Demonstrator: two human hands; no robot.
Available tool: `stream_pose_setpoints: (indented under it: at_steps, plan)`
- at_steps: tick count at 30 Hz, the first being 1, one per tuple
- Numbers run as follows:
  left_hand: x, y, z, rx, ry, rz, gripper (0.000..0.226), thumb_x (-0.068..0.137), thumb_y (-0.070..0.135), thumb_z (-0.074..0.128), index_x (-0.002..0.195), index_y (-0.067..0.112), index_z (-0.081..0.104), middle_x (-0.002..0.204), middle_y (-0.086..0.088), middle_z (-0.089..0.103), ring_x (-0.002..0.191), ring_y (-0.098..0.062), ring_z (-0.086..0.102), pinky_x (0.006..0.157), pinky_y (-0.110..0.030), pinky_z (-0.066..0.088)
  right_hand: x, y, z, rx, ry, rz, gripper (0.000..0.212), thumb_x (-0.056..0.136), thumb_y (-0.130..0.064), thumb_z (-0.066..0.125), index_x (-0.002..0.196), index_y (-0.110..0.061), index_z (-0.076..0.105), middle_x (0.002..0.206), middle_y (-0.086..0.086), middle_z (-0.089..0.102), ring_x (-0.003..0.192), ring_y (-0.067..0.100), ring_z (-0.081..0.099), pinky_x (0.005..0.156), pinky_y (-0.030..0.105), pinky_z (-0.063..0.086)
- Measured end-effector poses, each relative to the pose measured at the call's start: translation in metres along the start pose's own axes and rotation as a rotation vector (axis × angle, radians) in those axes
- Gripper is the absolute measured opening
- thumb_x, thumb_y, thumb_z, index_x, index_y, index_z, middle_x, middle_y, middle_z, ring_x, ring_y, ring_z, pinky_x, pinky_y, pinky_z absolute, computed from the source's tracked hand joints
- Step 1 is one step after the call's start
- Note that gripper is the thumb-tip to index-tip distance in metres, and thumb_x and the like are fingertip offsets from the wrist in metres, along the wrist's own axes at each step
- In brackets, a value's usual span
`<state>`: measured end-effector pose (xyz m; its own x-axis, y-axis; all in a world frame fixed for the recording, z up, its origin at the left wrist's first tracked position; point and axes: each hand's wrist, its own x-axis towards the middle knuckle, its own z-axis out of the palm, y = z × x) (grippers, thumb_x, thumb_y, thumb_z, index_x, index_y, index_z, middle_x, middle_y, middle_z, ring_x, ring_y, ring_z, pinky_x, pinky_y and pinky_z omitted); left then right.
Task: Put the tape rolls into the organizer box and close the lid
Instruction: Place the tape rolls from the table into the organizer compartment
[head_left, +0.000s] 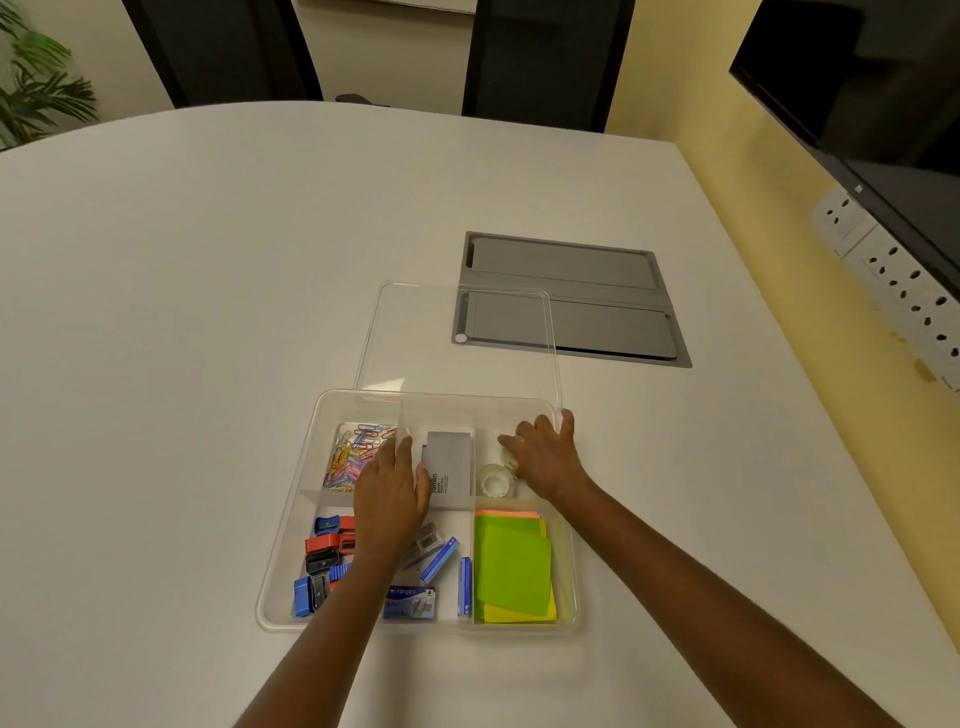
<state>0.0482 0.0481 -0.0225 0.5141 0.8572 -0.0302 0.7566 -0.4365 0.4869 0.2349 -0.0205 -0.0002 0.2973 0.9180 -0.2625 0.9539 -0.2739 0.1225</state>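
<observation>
A clear plastic organizer box (291, 525) with several compartments sits on the white table near me. Its clear lid (457, 364) lies flat just behind it. One clear tape roll (493, 480) lies in the far right compartment. My right hand (545, 457) reaches into that compartment, fingers curled over a second tape roll (510, 460), mostly hidden under the hand. My left hand (389, 493) hovers palm down over the middle of the box, fingers spread, holding nothing.
The box also holds coloured paper clips (353, 452), a grey box (448, 467), sharpeners (324, 561), staple packs (439, 561) and green sticky notes (514, 566). A grey cable hatch (587, 296) is set in the table behind the lid. Wall sockets (893, 275) are at right.
</observation>
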Motion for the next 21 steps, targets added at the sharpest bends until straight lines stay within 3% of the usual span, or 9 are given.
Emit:
stream_pose_setpoints:
  at_steps: [4,9,16,21]
  plan:
    - [0.000,0.000,0.001,-0.005,0.014,0.000,0.044,0.094,0.024,0.040,0.133,0.004,0.037,0.137,-0.021,0.046,0.122,-0.032,0.048,0.101,-0.043,0.042,-0.004,-0.001,0.004,0.019,-0.018,-0.006,0.050,0.090,-0.006,0.051,0.137,-0.016,0.037,0.141,0.014,0.041,0.129,0.033,0.039,0.114,0.059,0.010]
    - [0.000,0.000,0.001,-0.007,0.016,0.004,0.044,0.094,0.024,0.040,0.132,0.004,0.038,0.136,-0.021,0.047,0.122,-0.033,0.049,0.101,-0.044,0.042,-0.002,0.001,0.004,0.063,0.033,0.000,0.052,0.091,-0.009,0.052,0.139,-0.017,0.034,0.141,0.011,0.042,0.128,0.031,0.041,0.114,0.055,0.014]
    - [0.001,-0.001,0.001,-0.003,0.014,0.009,0.042,0.094,0.024,0.040,0.131,0.004,0.039,0.134,-0.020,0.049,0.120,-0.031,0.050,0.100,-0.042,0.045,0.006,0.004,0.006,0.151,0.173,0.071,0.049,0.090,-0.021,0.056,0.135,-0.015,0.038,0.142,0.010,0.039,0.129,0.027,0.038,0.109,0.045,0.021]
    - [0.001,-0.002,0.002,-0.011,0.007,-0.001,0.043,0.094,0.026,0.039,0.132,0.006,0.038,0.136,-0.019,0.047,0.122,-0.030,0.048,0.102,-0.042,0.043,0.007,0.001,0.009,0.158,0.178,0.118,0.054,0.088,-0.036,0.058,0.133,-0.016,0.038,0.138,0.010,0.042,0.124,0.027,0.041,0.104,0.046,0.027]
